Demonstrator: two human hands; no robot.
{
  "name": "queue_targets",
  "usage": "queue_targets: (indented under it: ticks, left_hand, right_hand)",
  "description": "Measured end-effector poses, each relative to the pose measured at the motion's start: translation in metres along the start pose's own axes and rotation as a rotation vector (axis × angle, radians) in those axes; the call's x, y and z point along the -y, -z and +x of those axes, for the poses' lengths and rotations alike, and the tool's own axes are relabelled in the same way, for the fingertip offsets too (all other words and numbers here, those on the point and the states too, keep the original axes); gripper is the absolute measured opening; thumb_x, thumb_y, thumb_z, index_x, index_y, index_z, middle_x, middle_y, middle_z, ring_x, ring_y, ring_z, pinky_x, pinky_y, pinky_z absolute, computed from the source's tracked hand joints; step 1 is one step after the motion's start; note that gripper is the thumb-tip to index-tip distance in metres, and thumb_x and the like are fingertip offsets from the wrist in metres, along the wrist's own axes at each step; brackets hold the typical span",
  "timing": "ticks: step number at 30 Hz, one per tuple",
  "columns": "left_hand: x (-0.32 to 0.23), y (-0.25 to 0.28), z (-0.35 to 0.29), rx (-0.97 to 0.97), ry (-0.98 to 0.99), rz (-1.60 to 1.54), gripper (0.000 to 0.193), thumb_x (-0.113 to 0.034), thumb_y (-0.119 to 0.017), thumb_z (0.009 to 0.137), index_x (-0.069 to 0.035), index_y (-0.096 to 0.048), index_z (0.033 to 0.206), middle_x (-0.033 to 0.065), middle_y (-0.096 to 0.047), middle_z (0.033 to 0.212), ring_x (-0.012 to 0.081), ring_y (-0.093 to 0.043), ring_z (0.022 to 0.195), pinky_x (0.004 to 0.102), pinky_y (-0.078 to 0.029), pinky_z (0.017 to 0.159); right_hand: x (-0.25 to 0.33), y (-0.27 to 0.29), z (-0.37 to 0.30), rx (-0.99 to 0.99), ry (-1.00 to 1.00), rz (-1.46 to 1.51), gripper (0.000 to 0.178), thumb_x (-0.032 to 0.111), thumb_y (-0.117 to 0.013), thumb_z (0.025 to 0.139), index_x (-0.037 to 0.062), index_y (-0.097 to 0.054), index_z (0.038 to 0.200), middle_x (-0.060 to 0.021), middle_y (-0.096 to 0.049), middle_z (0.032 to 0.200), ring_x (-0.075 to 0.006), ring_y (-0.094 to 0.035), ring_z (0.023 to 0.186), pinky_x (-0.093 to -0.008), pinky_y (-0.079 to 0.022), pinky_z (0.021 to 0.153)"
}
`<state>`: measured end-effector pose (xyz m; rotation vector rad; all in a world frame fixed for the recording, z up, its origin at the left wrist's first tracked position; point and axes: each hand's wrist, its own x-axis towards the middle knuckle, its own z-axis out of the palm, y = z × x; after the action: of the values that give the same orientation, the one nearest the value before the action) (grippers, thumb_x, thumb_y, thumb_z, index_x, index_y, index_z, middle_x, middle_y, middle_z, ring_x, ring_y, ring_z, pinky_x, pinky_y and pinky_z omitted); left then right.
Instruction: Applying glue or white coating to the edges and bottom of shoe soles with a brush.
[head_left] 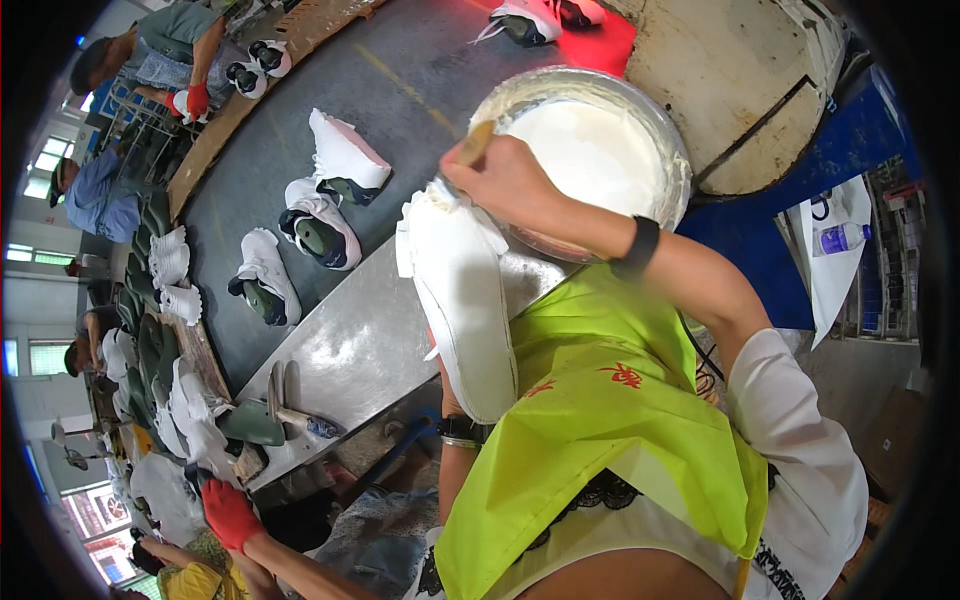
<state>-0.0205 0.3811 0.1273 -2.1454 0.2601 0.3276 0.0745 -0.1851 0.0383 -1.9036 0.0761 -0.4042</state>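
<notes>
My right hand (510,180) is closed round a brush with a wooden handle (477,143). Its bristle end meets the far end of a white shoe upper (460,300), whose stitched underside faces me. Behind the upper, my left hand (443,385) supports it from below; most of its fingers are hidden. Just beyond my right hand stands a round metal basin (680,165) holding creamy white liquid (590,150), its rim caked with residue.
White shoes (265,278) with green lasts inside lie on the dark conveyor belt (370,70). A hammer (300,415) rests on the metal ledge (340,360). A co-worker's red-gloved hand (230,513) is at lower left, near piled uppers (195,410). Other people work across the belt.
</notes>
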Motion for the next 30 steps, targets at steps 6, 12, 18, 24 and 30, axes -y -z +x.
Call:
queue_targets:
  ticks: [6, 12, 18, 24, 30]
  left_hand:
    - [-0.232, 0.123, 0.077, 0.203, -0.167, -1.167, 0.039, -0.033, -0.041, 0.099, -0.006, -0.048, 0.126, 0.0092, -0.056, 0.117, 0.0201, -0.054, 0.106, 0.0321, -0.047, 0.091]
    - [-0.366, 0.108, 0.092, 0.278, -0.489, -2.467, 0.053, -0.043, -0.039, 0.1, -0.006, -0.038, 0.138, 0.0125, -0.053, 0.127, 0.0231, -0.052, 0.114, 0.0353, -0.046, 0.094]
    - [-0.315, 0.171, 0.18, 0.372, -0.744, -3.028, 0.064, -0.053, -0.04, 0.097, -0.007, -0.037, 0.141, 0.0124, -0.053, 0.132, 0.0251, -0.054, 0.116, 0.0375, -0.047, 0.097]
    - [-0.253, 0.333, 0.335, 0.511, -0.759, -3.111, 0.071, -0.059, -0.043, 0.093, -0.009, -0.039, 0.142, 0.0112, -0.052, 0.135, 0.0281, -0.055, 0.118, 0.0402, -0.046, 0.1]
    - [-0.348, 0.424, 0.528, 0.465, -0.751, -2.954, 0.075, -0.063, -0.047, 0.09, -0.007, -0.041, 0.139, 0.0093, -0.052, 0.135, 0.0244, -0.053, 0.121, 0.0419, -0.041, 0.104]
  right_hand:
    - [-0.011, -0.001, -0.071, 0.043, -0.262, 0.249, 0.029, 0.026, -0.06, 0.085, -0.001, -0.065, 0.075, -0.007, -0.061, 0.059, -0.0153, -0.062, 0.058, -0.0312, -0.048, 0.056]
    - [0.018, -0.01, -0.043, -0.124, -0.028, 0.637, 0.017, 0.015, -0.062, 0.089, -0.0017, -0.064, 0.092, -0.004, -0.063, 0.08, -0.0094, -0.059, 0.071, -0.0248, -0.048, 0.067]
    - [-0.002, 0.01, -0.046, -0.087, -0.274, 0.542, 0.021, 0.017, -0.063, 0.088, -0.0032, -0.064, 0.093, -0.0048, -0.064, 0.081, -0.0097, -0.061, 0.073, -0.0249, -0.049, 0.066]
    - [-0.031, 0.093, -0.02, -0.286, -0.227, 0.436, 0.022, 0.016, -0.065, 0.089, -0.0041, -0.063, 0.098, -0.0072, -0.066, 0.087, -0.0128, -0.063, 0.079, -0.0261, -0.054, 0.072]
    - [-0.044, 0.134, -0.011, -0.428, -0.424, 0.502, 0.015, 0.005, -0.06, 0.092, -0.0053, -0.06, 0.103, -0.0113, -0.063, 0.099, -0.0155, -0.063, 0.088, -0.0311, -0.057, 0.076]
